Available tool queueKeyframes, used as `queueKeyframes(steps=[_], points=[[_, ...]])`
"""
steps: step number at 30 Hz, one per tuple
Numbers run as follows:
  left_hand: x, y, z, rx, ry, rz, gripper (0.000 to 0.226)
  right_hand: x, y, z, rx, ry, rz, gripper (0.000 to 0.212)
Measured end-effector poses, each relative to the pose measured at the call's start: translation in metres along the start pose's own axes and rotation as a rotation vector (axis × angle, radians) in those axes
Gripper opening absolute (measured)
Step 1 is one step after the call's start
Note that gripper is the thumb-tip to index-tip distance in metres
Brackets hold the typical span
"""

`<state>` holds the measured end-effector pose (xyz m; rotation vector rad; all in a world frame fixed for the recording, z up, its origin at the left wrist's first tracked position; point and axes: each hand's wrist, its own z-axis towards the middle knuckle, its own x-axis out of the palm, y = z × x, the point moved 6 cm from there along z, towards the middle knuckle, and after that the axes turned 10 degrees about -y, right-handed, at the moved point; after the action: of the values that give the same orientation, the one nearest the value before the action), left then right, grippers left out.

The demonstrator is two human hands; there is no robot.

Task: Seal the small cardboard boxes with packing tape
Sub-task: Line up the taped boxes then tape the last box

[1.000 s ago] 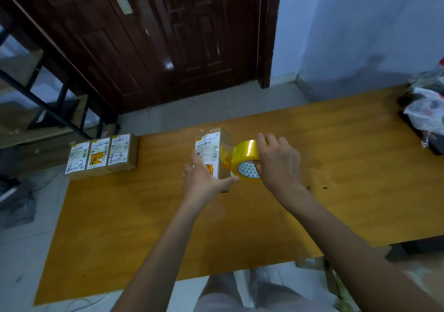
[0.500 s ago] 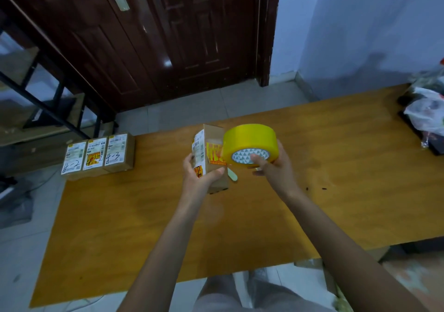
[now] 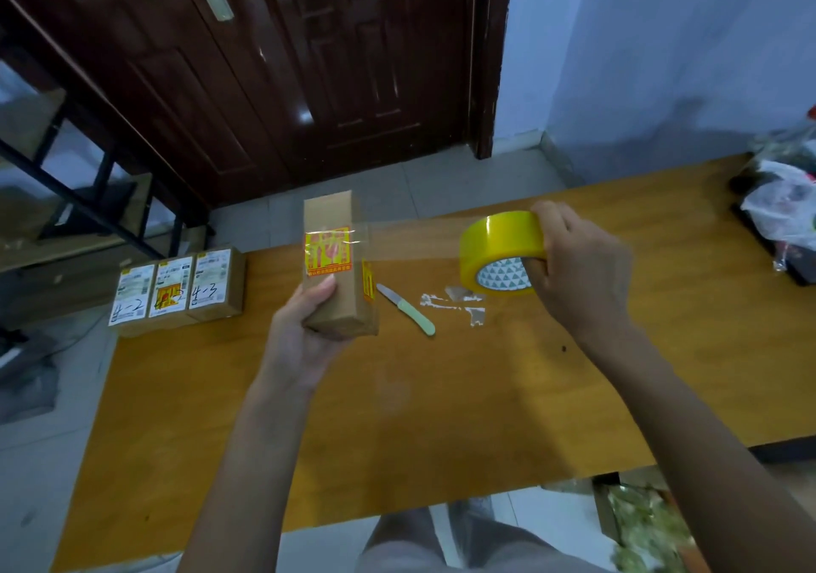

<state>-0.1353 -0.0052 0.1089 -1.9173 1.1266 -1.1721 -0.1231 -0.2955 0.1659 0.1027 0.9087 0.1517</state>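
Left hand [image 3: 304,334] grips the lower end of a small cardboard box [image 3: 338,272], held upright above the table [image 3: 441,396]. Right hand [image 3: 578,272] clasps the yellow tape roll [image 3: 499,250]; a clear strip [image 3: 410,239] stretches from roll to box face. Behind on the table: knife [image 3: 406,309], tape scraps [image 3: 455,305], three labelled boxes [image 3: 176,292] at the far left corner.

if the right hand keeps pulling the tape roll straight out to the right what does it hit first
Probably nothing close: the right hand with the yellow tape roll has bare wooden table beyond it; the plastic bags at the far end come first, though depth is unclear.
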Motion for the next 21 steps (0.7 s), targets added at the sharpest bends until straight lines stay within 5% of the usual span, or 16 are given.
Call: queueKeyframes(steps=[8, 15, 21], points=[[0.017, 0.001, -0.008, -0.05, 0.175, -0.196, 0.037, 0.011, 0.008, -0.006, 0.008, 0.094, 0.058, 0.033], [0.037, 0.01, -0.025, -0.106, 0.384, -0.443, 0.052, 0.01, 0.029, -0.006, -0.012, 0.086, 0.096, 0.029], [0.04, 0.027, -0.032, -0.217, 0.406, -0.605, 0.065, 0.01, 0.038, -0.012, -0.028, 0.105, 0.123, 0.031]])
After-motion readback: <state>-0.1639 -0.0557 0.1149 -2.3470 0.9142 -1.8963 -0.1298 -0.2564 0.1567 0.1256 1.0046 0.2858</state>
